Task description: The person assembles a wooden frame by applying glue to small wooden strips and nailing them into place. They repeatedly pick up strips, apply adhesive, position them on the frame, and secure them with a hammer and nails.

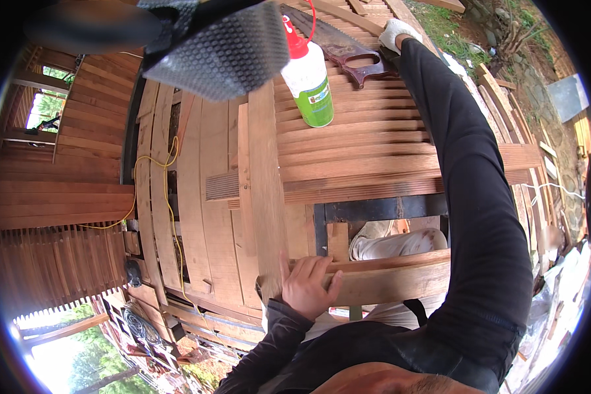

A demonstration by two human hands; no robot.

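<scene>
My bare left hand (306, 287) lies near the front edge, fingers bent and thumb apart. It touches the near end of a long upright-running plank (264, 197) and a thick crosswise beam (391, 282). My right arm stretches far forward. A white work glove covers my right hand (399, 33), which closes at the end of a narrow wooden strip (354, 16); its fingertips are mostly hidden. Beside it lies a handsaw (354, 62) with a dark brown handle. Left of the saw stands a white and green glue bottle (314, 92) with a red cap, on grooved deck boards (368, 148).
A dark metal frame (387, 209) supports the boards. A yellow cord (171, 197) trails over planks on the left. A grey textured object (226, 52) blocks the upper left. Slatted wooden panels (59, 262) stand left; scrap timber (499, 98) lies right, beside grass.
</scene>
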